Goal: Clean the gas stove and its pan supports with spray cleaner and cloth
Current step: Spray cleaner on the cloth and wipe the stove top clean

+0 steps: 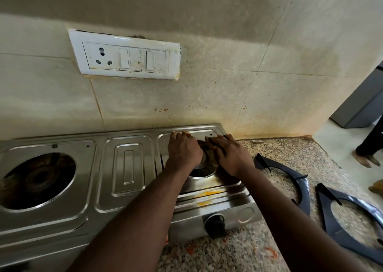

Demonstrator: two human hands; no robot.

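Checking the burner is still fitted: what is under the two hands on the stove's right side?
Under the left hand and right hand, the round right burner well shows a grimy brownish part between them. Burner or cloth, I cannot tell; the hands cover the rest.

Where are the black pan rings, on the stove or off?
Off. The near pan support and the far pan support lie on the counter, beside the stove.

glossy ribbed steel stove (128,168), speckled polished granite counter (275,151), dark matt metal pan supports (350,215), stained tiles (228,97)
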